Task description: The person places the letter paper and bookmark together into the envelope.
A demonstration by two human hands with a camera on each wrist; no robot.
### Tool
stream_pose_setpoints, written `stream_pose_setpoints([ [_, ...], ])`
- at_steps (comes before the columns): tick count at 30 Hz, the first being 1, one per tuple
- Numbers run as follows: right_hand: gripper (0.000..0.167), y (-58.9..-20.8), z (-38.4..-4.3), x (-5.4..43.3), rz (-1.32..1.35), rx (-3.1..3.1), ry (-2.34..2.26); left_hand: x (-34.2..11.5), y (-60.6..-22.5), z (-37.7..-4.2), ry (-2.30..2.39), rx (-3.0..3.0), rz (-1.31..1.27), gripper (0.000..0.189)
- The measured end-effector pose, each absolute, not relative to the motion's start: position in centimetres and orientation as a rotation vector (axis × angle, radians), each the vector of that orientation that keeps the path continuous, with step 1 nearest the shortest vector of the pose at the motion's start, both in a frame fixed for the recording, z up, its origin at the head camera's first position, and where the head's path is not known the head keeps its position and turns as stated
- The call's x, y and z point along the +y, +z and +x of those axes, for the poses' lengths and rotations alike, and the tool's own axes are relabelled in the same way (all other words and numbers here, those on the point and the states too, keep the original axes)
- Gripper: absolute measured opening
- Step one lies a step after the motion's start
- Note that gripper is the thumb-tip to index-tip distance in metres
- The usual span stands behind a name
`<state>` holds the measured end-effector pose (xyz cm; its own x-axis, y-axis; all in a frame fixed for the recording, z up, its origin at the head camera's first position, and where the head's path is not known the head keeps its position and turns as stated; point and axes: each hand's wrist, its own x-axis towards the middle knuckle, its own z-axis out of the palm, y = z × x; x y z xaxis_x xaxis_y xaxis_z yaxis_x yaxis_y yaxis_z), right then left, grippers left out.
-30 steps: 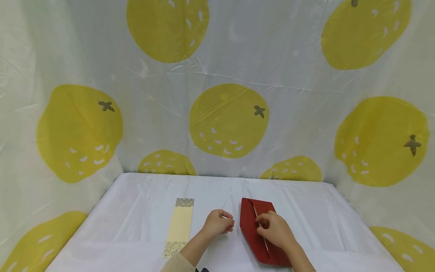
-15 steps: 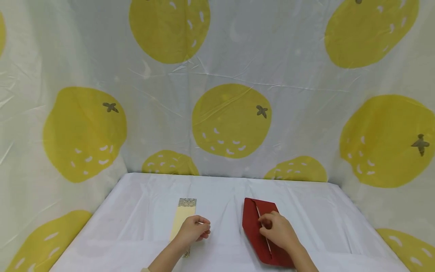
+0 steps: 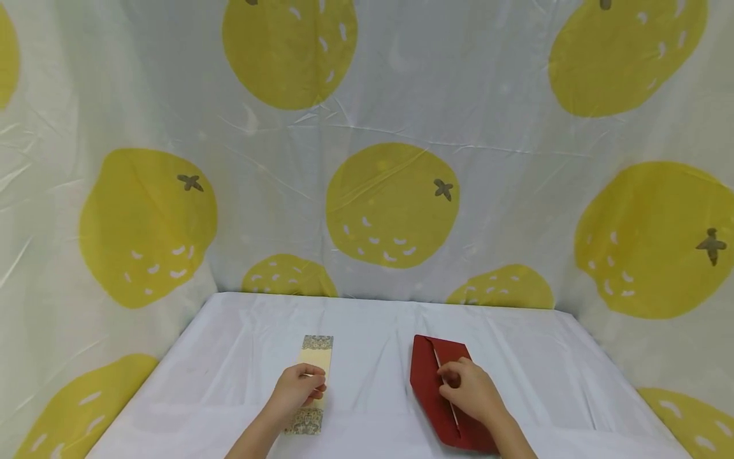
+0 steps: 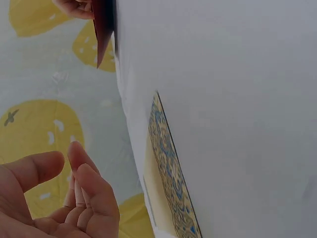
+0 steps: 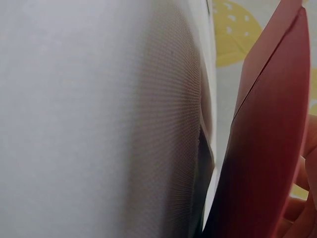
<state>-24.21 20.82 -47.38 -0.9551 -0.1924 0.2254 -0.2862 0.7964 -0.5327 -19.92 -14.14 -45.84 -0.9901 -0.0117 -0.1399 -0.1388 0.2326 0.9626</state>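
Pale curtain (image 3: 504, 83) printed with large yellow fruits (image 3: 395, 217) rises behind the red envelope (image 3: 423, 384) and encloses it on both sides, well apart from it; brown, star-like marks (image 3: 443, 189) sit on some of the fruits. Underneath the red envelope spreads a white cloth (image 3: 373, 344), softly creased, which covers the flat surface. On that cloth the red envelope lies slanted, its near end angled toward the person's right, and a thin pale line (image 3: 455, 417) runs along its length beside the flap. At the red envelope, the right hand (image 3: 473, 390) has thumb and forefinger brought together in a pinch on the flap's edge, about midway along; in the right wrist view a red panel stands raised off the cloth, with fingers behind it. Well to the left of the red envelope, and apart from it, lies a cream paper strip (image 3: 317, 359), its long side running away from the person and an ornate patterned band at each end; the left wrist view shows blue among the scrollwork of one band. Left of the red envelope too, the left hand (image 3: 298, 390) hovers over the strip without touching it, fingers loosely bent, a small gap between thumb and forefinger, and nothing in its hold.
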Motion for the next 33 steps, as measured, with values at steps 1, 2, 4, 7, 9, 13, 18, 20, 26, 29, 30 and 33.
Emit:
stream_pose_setpoints([
  [1,0.021,-47.4,-24.2,20.8,0.376,-2.826,0.874,-14.5,-45.9,-19.9,1.877,2.397,-0.16,0.026],
  [2,0.021,-47.4,-24.2,20.9,0.375,-2.826,0.875,-14.8,-45.9,-20.0,1.874,2.412,-0.176,0.026],
  [4,0.021,-47.5,-24.1,20.9,0.371,-2.829,0.873,-15.4,-45.9,-20.1,1.872,2.431,-0.213,0.027],
  [7,0.021,-47.5,-24.1,21.0,0.367,-2.829,0.87,-16.2,-46.0,-20.3,1.868,2.463,-0.269,0.026],
  [9,0.021,-47.6,-24.2,21.0,0.366,-2.828,0.867,-16.7,-46.0,-20.5,1.862,2.482,-0.299,0.025],
  [13,0.021,-47.5,-24.2,21.0,0.366,-2.828,0.867,-17.8,-46.3,-21.0,1.835,2.524,-0.334,0.024],
  [18,0.021,-47.5,-24.2,21.1,0.362,-2.834,0.879,-19.0,-46.7,-21.7,1.67,2.688,-0.313,0.02],
  [20,0.021,-47.5,-24.2,21.1,0.36,-2.837,0.881,-19.3,-46.8,-22.0,1.591,2.75,-0.31,0.018],
  [26,0.022,-47.4,-24.0,21.0,0.357,-2.844,0.882,-19.1,-46.7,-22.5,1.434,2.801,-0.277,0.014],
  [29,0.021,-47.4,-24.0,20.9,0.36,-2.842,0.874,-18.8,-46.7,-22.6,1.386,2.819,-0.268,0.014],
  [30,0.022,-47.4,-24.0,20.9,0.362,-2.84,0.87,-18.8,-46.7,-22.6,1.368,2.83,-0.264,0.014],
  [33,0.021,-47.3,-24.0,20.8,0.365,-2.838,0.862,-18.6,-46.7,-22.7,1.331,2.851,-0.264,0.017],
])
